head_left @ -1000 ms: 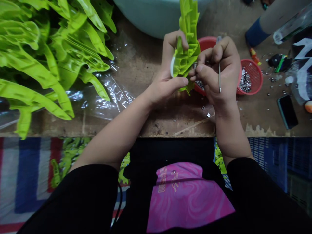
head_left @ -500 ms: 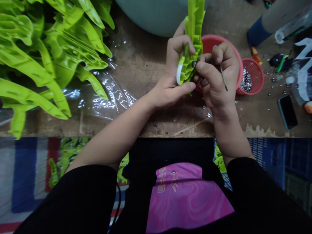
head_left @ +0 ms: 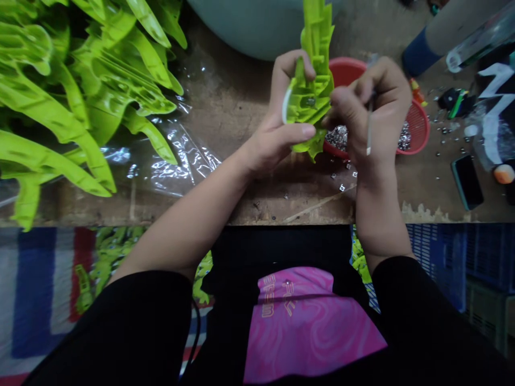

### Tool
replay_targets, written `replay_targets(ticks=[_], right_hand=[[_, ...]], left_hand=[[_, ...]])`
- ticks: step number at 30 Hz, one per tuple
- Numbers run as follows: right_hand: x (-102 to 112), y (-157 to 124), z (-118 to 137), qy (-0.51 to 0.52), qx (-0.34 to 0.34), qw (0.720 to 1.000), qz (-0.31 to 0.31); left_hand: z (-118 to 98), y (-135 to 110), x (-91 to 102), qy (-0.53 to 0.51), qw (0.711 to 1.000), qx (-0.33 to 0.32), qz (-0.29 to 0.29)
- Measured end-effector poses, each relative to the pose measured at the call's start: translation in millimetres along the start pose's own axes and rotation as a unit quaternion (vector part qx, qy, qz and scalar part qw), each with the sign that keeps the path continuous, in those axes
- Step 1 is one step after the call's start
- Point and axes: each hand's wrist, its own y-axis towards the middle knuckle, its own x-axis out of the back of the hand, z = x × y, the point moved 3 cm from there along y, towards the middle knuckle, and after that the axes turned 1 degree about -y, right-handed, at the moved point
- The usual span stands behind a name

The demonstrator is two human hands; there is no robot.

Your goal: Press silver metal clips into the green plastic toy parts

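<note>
Since the earlier frame, my right hand (head_left: 374, 102) has shifted rightward, and the clip (head_left: 309, 101) that showed at its fingertips now appears among the ribs of the green part (head_left: 316, 56). The part is upright above the bench (head_left: 225, 102), partly in front of the red bowl (head_left: 346, 65). My left hand (head_left: 277, 120) is clamped on its lower portion, thumb across the near face and fingers curled around the far edge. My right fingers are folded together on a thin rod (head_left: 369, 126), its tip pointing down; whether they also pinch a further clip, or touch the part's edge, I cannot tell. Possible faults, in my judgement: the clip, if merely resting between the ribs, could drop out should I tilt the part; my left thumb, set low, could let the tall upper end swing under a sideways push; and the rod, loosely carried, could catch a rib or knock the clip askew.
</note>
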Motion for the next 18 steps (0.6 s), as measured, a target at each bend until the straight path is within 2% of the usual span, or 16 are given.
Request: replay_targets(ticks=[1, 3, 4, 5, 7, 9, 11, 13, 16, 18], right_hand=[[18.4, 8.8, -0.2, -0.035, 0.026, 0.998, -0.047], [66.5, 26.0, -3.2, -0.134, 0.072, 0.976, -0.155], [92.7, 33.0, -6.6, -0.192, 0.075, 0.958, -0.199], [116.5, 39.0, -11.7, -0.260, 0.062, 0.941, -0.209], [152.1, 45.9, -30.3, -0.401, -0.053, 0.908, -0.113], [171.1, 42.3, -49.8, -0.494, -0.146, 0.857, 0.016], [177.5, 34.9, -62.0, -0.526, -0.171, 0.828, 0.089], [180.0, 30.4, -66.0, -0.499, -0.167, 0.847, 0.081], [187.4, 30.6, -64.7, -0.398, -0.173, 0.901, -0.001], [193.4, 32.6, -63.4, -0.344, -0.181, 0.920, -0.046]], left_hand=[[-4.6, -2.7, -5.9, -0.042, 0.998, -0.033, 0.041], [-13.5, -5.5, -13.7, -0.110, 0.983, -0.087, 0.114], [-16.2, -4.9, -14.1, -0.137, 0.981, -0.079, 0.114], [-18.2, -3.4, -13.1, -0.157, 0.981, -0.057, 0.100], [-23.0, -0.4, -9.6, -0.191, 0.979, -0.022, 0.069], [-28.4, 1.3, -5.7, -0.219, 0.975, -0.007, 0.041], [-32.8, 1.4, -2.6, -0.225, 0.974, -0.008, 0.020], [-34.8, 1.0, -0.7, -0.212, 0.977, -0.005, 0.011], [-33.0, 2.2, 3.2, -0.190, 0.982, 0.002, -0.007], [-29.4, 4.3, 6.8, -0.177, 0.984, 0.011, -0.020]])
